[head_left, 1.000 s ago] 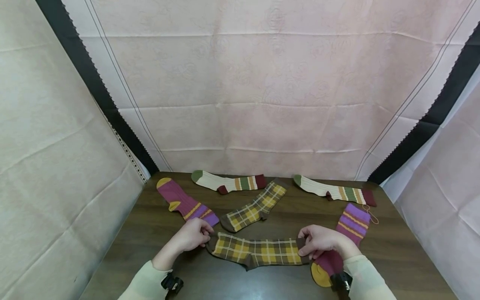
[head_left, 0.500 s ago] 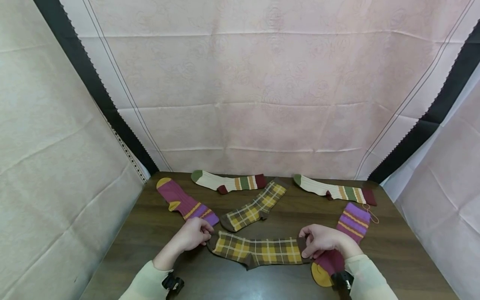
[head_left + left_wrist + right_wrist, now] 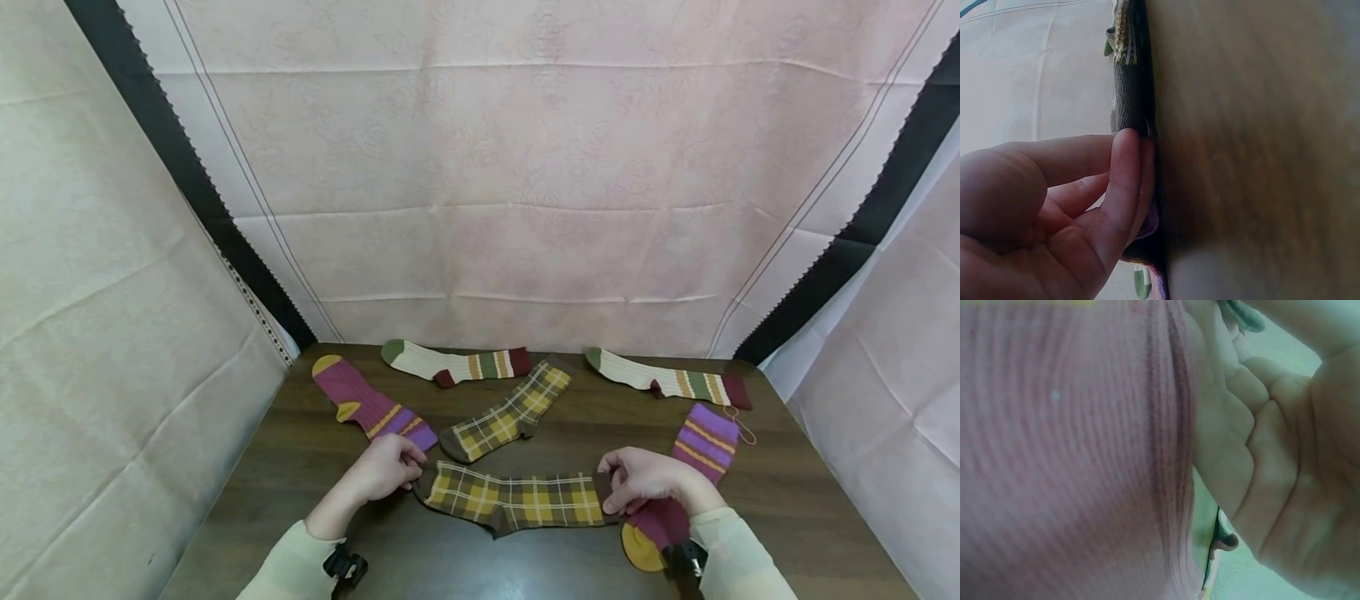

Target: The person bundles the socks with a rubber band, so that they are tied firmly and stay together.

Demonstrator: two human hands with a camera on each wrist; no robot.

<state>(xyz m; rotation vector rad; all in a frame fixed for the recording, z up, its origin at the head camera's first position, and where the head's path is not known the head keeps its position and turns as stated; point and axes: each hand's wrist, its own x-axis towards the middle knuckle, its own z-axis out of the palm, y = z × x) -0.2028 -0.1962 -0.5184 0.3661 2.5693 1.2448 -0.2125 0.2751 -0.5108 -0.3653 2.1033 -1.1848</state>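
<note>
A yellow and brown plaid sock (image 3: 517,503) lies stretched sideways across the front of the table between my two hands. My left hand (image 3: 386,468) pinches its dark toe end, and the left wrist view shows thumb and fingertips meeting at the dark knit (image 3: 1129,100). At the other end, my right hand (image 3: 651,482) pinches the dark cuff. Under my right hand and wrist lies a purple and maroon sock (image 3: 705,446) with a yellow toe, partly covered; its ribbed maroon knit (image 3: 1072,450) fills much of the right wrist view, where the fingertips are hidden.
Behind lies a second plaid sock (image 3: 510,412), set diagonally. Another purple sock (image 3: 371,402) with yellow toe and heel is just beyond my left hand. Two cream striped socks (image 3: 457,364) lie along the back edge, the right one (image 3: 667,379) near a thin string loop (image 3: 742,427).
</note>
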